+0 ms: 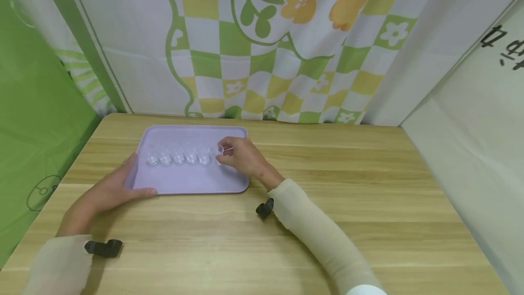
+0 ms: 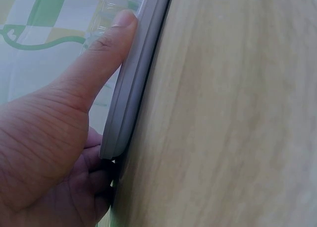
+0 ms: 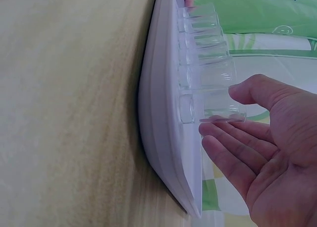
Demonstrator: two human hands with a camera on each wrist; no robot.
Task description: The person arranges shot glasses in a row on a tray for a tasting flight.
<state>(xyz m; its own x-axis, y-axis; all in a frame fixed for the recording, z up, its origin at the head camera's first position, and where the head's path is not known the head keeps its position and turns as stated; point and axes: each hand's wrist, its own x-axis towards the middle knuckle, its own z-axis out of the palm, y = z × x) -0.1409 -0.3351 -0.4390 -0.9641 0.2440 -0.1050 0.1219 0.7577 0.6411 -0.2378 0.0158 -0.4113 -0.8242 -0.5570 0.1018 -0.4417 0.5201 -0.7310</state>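
A lilac rectangular tray (image 1: 186, 183) lies on the wooden table. Several small clear glasses (image 1: 178, 157) stand upright on it in a left-to-right row. My left hand (image 1: 116, 185) holds the tray at its near left corner, thumb along the front rim and fingers at the left side; the left wrist view shows some fingers bent by the tray's edge (image 2: 124, 98). At the row's right end, my right hand (image 1: 241, 155) pinches the last glass (image 3: 220, 105) between thumb and fingertips. That glass stands close to its neighbour, partly hidden by the fingers in the head view.
The wooden table (image 1: 327, 222) extends in front of the tray and to its right. A checked, flowered curtain (image 1: 282, 72) hangs behind the table's far edge. Green cloth (image 1: 37, 81) hangs at the left and a pale sheet (image 1: 483, 126) at the right.
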